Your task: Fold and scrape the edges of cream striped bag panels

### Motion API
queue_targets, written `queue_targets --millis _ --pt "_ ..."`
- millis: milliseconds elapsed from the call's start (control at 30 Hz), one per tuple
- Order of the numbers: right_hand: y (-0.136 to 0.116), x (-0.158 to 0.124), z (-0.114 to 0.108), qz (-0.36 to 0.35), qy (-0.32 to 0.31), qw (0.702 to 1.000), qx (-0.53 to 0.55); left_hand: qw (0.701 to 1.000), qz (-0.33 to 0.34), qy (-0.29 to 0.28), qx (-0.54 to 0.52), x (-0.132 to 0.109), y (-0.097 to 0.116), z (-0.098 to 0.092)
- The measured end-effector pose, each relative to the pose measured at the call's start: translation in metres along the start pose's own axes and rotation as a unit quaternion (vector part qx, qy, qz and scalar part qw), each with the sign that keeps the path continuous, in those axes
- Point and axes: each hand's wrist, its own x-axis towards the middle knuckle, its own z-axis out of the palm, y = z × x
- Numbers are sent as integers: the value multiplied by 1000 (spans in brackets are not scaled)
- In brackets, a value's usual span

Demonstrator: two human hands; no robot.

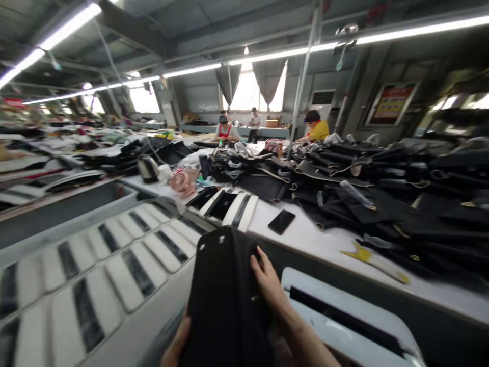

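A black bag (pixel 219 300), perhaps leather, stands tall in front of me at the bottom centre, with two small shiny fittings near its upper left corner. My right hand (pixel 267 280) grips its right side, fingers over the edge and thumb hidden. My left hand (pixel 178 341) holds the lower left edge; much of it is cut off by the frame. To the left lie several white panels (pixel 132 275), each with a dark strip down its middle. A pale blue board (pixel 344 316) with a black strip is beside my right forearm.
On the white table ahead lie a phone (pixel 281 221), a yellow-handled tool (pixel 376 261) and a large heap of black bag pieces (pixel 367 188). A kettle (pixel 148 168) and a pink object (pixel 183 183) stand further left. Several people sit or stand at the back.
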Motion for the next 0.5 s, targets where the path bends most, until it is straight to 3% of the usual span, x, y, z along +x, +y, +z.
queue_targets --millis 67,133,300,500 --pt "14 -16 -5 24 -76 996 28 999 -20 -19 -35 -22 3 -29" --pt "16 -32 -14 32 -97 993 57 995 -40 -62 -66 -33 3 -39" --pt "-5 -61 -35 -40 28 999 -5 997 -12 -73 -38 -28 -9 -24" --pt "-1 -72 -42 -80 74 983 -150 993 45 -53 97 -29 -12 -7"
